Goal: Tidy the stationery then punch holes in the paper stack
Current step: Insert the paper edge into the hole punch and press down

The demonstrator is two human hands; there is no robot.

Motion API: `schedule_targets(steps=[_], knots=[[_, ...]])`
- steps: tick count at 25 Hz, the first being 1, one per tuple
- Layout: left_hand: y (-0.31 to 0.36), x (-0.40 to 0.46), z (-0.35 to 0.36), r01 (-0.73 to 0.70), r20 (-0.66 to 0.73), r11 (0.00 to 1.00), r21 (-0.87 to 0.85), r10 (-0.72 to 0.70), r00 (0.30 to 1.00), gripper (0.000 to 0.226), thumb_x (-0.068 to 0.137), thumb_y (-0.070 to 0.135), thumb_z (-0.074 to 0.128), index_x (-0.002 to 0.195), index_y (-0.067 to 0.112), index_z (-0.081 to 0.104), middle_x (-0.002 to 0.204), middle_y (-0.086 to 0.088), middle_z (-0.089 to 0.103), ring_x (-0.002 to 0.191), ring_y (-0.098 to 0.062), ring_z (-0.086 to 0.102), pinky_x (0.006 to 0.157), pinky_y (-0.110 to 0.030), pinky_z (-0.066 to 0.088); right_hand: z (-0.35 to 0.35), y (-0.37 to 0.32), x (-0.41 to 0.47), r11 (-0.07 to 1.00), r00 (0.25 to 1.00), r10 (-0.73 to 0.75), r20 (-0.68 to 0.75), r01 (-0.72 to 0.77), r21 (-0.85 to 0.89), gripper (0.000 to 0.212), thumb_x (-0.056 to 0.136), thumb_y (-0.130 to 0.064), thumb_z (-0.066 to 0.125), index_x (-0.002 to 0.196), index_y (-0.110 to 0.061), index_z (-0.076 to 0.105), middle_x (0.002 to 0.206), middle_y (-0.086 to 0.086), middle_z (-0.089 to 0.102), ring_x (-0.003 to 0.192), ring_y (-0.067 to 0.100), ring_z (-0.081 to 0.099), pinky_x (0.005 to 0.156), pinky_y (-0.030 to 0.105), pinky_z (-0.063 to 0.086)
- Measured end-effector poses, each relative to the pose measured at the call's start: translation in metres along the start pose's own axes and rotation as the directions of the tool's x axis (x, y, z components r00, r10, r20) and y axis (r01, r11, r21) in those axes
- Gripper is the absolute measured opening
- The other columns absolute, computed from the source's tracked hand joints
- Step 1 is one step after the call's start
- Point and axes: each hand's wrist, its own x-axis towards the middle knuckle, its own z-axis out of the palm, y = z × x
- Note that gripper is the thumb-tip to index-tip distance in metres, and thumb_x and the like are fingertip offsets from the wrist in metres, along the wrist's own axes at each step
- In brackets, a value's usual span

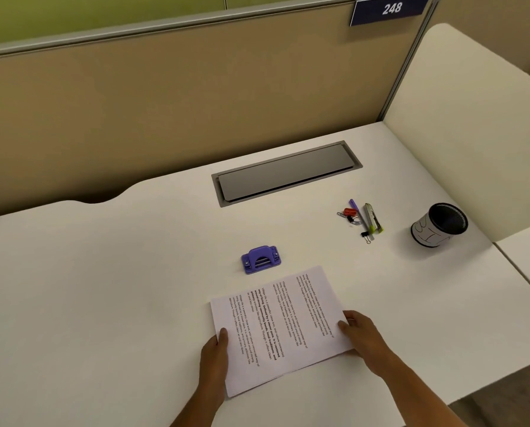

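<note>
A printed paper stack (280,328) lies flat near the front of the white desk (103,272), turned at an angle. My left hand (215,355) grips its left edge, thumb on top. My right hand (361,334) holds the right edge. Just beyond the paper sits a purple hole punch (260,259). Loose stationery lies at the back right: a purple pen (358,212), a utility knife (373,217), a red binder clip (350,212), a black binder clip (366,235) and some paper clips (347,218). A black mesh pen cup (439,224) with a white label stands to the right of them.
A grey cable hatch (285,172) is set into the desk behind the punch. A tan partition (165,103) closes the back and a cream panel (461,124) the right side. The desk's front edge runs close under my forearms.
</note>
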Motion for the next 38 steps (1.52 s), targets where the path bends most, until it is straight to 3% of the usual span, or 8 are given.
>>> schedule_targets(steps=[3,7,12,19,34,38], knots=[[-0.004,-0.008,0.009,-0.031,-0.082,0.996,0.084,0.038,0.996,0.038,0.104,0.035,0.042,0.131,0.012,0.054,0.121,-0.011,0.066,0.105,-0.03,0.064,0.09,-0.041,0.053,0.001,0.0,-0.001,0.999,0.999,0.029,0.02,-0.03,0.033,0.021,0.1,-0.012,0.052,0.118,-0.014,0.062,0.115,0.008,0.07,0.106,0.031,0.066,0.083,0.056,0.06],[-0.002,-0.019,0.017,-0.112,-0.068,0.978,0.176,0.126,0.99,0.035,0.101,0.02,0.051,0.135,0.011,0.048,0.13,-0.012,0.061,0.101,-0.023,0.059,0.089,-0.034,0.047,0.001,-0.002,-0.003,0.999,0.999,0.034,0.043,-0.035,0.024,0.023,0.099,-0.009,0.052,0.12,-0.015,0.058,0.116,0.008,0.067,0.103,0.031,0.067,0.071,0.052,0.063],[-0.002,-0.018,0.012,-0.112,-0.039,0.966,0.233,0.124,0.991,0.034,0.104,0.019,0.04,0.136,0.012,0.049,0.124,-0.008,0.062,0.097,-0.018,0.06,0.086,-0.032,0.047,-0.001,-0.001,-0.002,1.0,1.0,0.006,0.024,-0.006,-0.008,0.025,0.095,-0.002,0.054,0.116,-0.014,0.059,0.113,0.008,0.067,0.099,0.032,0.067,0.065,0.053,0.063],[0.005,0.001,-0.008,-0.078,-0.047,0.985,0.153,0.086,0.995,0.02,0.097,0.008,0.057,0.113,0.003,0.067,0.113,-0.016,0.073,0.097,-0.032,0.07,0.094,-0.05,0.056,0.001,-0.012,0.006,0.999,0.999,-0.032,0.005,0.032,-0.016,0.022,0.094,-0.001,0.057,0.111,-0.011,0.067,0.106,0.008,0.074,0.095,0.03,0.071,0.07,0.052,0.063],[0.029,0.03,-0.006,-0.086,-0.056,0.988,0.128,0.094,0.994,0.025,0.096,0.012,0.061,0.117,0.002,0.066,0.118,-0.017,0.071,0.103,-0.036,0.068,0.098,-0.053,0.054,0.011,-0.045,0.027,0.999,0.999,-0.035,0.008,0.035,0.001,0.023,0.093,0.001,0.056,0.108,-0.009,0.07,0.107,0.011,0.074,0.098,0.034,0.07,0.076,0.055,0.062],[0.034,0.034,-0.01,-0.076,-0.062,0.987,0.14,0.085,0.994,0.023,0.096,0.013,0.061,0.115,0.003,0.067,0.117,-0.017,0.071,0.103,-0.036,0.068,0.097,-0.053,0.054,0.016,-0.044,0.026,1.0,1.0,-0.023,0.02,0.023,0.014,0.024,0.093,0.001,0.056,0.11,-0.008,0.07,0.108,0.011,0.075,0.098,0.033,0.071,0.075,0.051,0.063]])
